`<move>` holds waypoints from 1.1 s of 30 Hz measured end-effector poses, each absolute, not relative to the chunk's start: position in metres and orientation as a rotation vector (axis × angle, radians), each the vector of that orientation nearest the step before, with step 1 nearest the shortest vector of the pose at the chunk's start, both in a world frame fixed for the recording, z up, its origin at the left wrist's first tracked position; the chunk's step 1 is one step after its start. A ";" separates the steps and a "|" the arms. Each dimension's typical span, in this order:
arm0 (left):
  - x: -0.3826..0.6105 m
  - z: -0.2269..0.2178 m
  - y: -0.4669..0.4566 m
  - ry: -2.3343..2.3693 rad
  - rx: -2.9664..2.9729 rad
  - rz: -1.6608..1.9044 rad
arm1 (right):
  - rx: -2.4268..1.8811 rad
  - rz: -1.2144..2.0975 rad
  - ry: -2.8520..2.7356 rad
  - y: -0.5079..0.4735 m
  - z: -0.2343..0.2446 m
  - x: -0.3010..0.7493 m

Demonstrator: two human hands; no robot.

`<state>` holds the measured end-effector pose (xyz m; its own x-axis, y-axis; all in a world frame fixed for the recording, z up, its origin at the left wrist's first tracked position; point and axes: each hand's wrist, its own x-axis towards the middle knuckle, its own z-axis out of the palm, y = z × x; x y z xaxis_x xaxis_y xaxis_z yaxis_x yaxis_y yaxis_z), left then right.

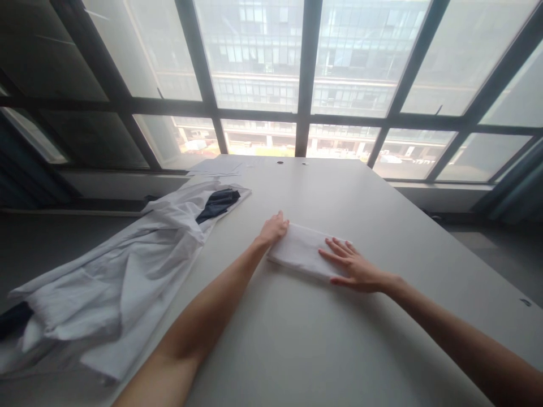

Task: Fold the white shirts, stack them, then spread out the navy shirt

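A folded white cloth [303, 249] lies flat on the white table, a neat rectangle in front of me. At its far left corner is my left hand [274, 229], with the fingers bent and close together on the cloth's edge; the fingertips are partly hidden. My right hand [354, 268] rests palm down on the right end of the cloth, its fingers spread and holding nothing.
Rumpled white fabric [127, 282] hangs over the left side of the white table [322, 192], with a dark blue piece [218, 203] on it. Sheets of paper [216, 165] lie at the far left corner. Large windows [254, 56] stand beyond.
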<state>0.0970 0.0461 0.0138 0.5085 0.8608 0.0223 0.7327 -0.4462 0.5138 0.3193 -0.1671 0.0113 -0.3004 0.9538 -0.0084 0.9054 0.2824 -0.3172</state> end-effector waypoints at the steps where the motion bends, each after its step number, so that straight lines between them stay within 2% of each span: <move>1: 0.103 0.017 0.040 1.307 2.332 0.434 | -1.732 0.426 -2.289 -0.162 0.017 0.321; 6: 0.140 0.013 -0.002 0.957 2.626 0.505 | -1.870 0.114 -1.697 -0.128 0.019 0.280; 12: 0.146 -0.012 -0.023 0.781 2.850 0.327 | -2.092 0.058 -1.683 -0.116 -0.013 0.249; 24: 0.108 -0.001 0.037 1.130 2.654 0.155 | -2.281 0.003 -1.757 -0.138 -0.013 0.271; 33: 0.119 -0.017 0.018 1.236 2.561 0.403 | -2.215 0.063 -2.003 -0.131 -0.007 0.334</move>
<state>0.1187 0.0179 -0.0171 0.5978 0.7909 0.1309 0.7161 -0.6002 0.3562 0.3337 -0.1311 -0.0071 0.1052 0.9918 0.0728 0.9853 -0.0941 -0.1426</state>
